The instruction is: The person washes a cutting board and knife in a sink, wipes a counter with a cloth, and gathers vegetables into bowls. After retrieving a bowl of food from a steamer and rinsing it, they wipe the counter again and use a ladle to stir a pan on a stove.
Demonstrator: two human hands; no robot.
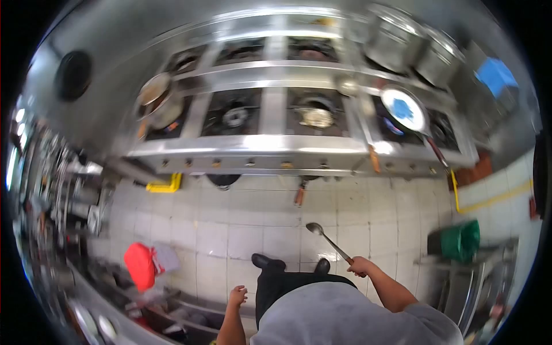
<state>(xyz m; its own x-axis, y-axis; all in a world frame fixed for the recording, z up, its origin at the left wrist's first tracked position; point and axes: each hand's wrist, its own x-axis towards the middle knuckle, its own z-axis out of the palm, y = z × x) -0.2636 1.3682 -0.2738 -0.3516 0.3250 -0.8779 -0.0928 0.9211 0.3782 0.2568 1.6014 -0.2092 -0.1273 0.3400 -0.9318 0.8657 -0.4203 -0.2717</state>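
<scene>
My right hand (360,267) is closed round the handle of a long metal cooking spoon (329,239), whose bowl points forward over the floor. At my left side hangs my left hand (237,295), fingers loosely bent and a little apart, with nothing in it. Ahead stands a stainless steel stove (253,144). A frying pan (418,118) sits on its right burner, showing a bright blue patch in a pale interior; a blue flame (394,127) burns at its edge. A long-handled ladle (368,138) lies to the left of that pan.
A metal pot (164,109) stands on the left front burner. Two large stockpots (397,43) occupy the back right. Below the stove front a wooden-handled utensil (300,192) sticks out. A green bin (462,240) is at right, a red bag (140,264) at left, over a tiled floor (230,224).
</scene>
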